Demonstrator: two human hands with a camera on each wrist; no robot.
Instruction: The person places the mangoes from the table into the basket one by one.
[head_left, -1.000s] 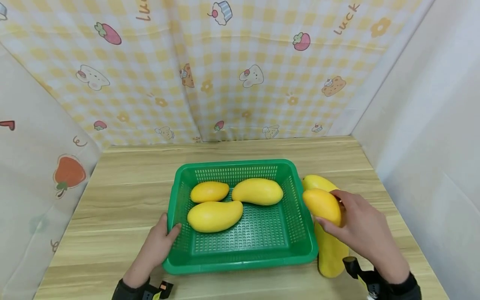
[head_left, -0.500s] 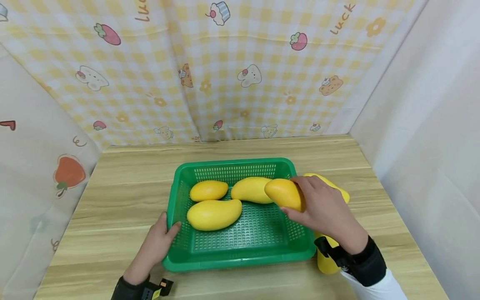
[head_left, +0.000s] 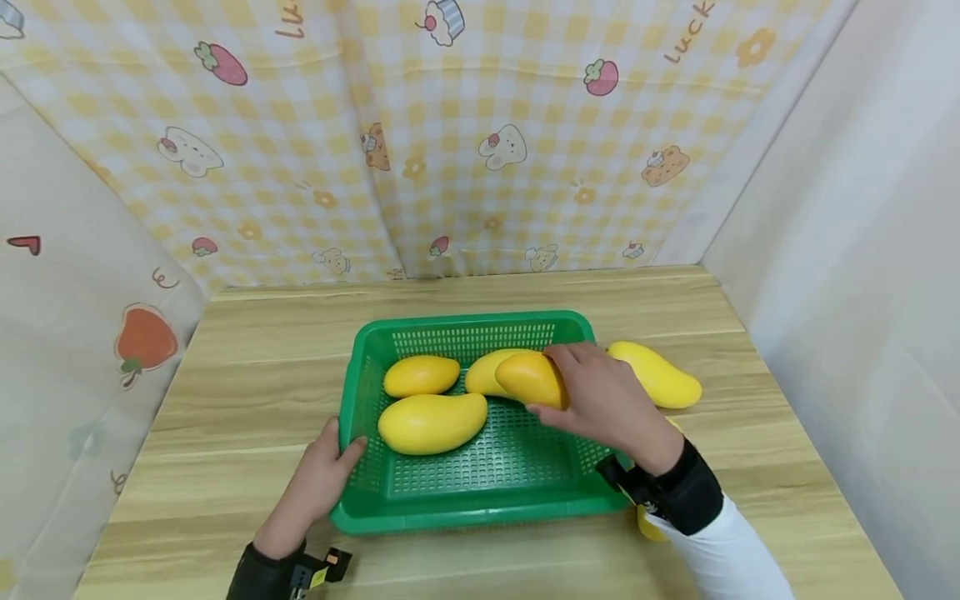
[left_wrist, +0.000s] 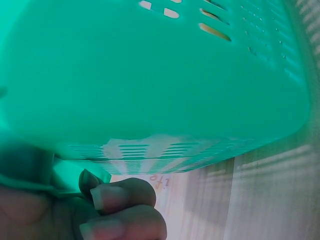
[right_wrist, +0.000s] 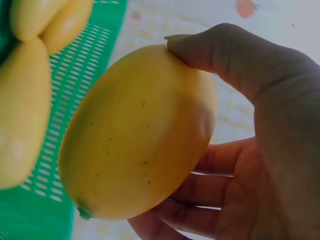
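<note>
My right hand [head_left: 600, 400] grips an orange-yellow mango [head_left: 531, 379] over the right part of a green plastic basket [head_left: 480, 523]. Up close in the right wrist view, thumb and fingers wrap this mango [right_wrist: 140, 135], which has dark specks and a small green tip. Below it in the basket lies a yellow mango [head_left: 483, 375], partly covered. To the left sit a smaller mango [head_left: 422, 377] and a larger yellow mango [head_left: 433, 424]. My left hand [head_left: 318, 475] holds the basket's left rim, thumb inside; in the left wrist view curled fingers [left_wrist: 127, 217] show beneath the rim.
A yellow mango [head_left: 656, 375] lies on the wooden table [head_left: 247, 375] right of the basket. Another yellow fruit [head_left: 651, 525] shows only in part beneath my right forearm. A checked cloth [head_left: 450, 167] hangs behind the table, and a white cloth [head_left: 847, 275] stands at the right.
My right hand has carried the orange-yellow mango leftward from beside the basket to above its inside. The mango on the table at right has come into fuller view. My left hand stays on the rim.
</note>
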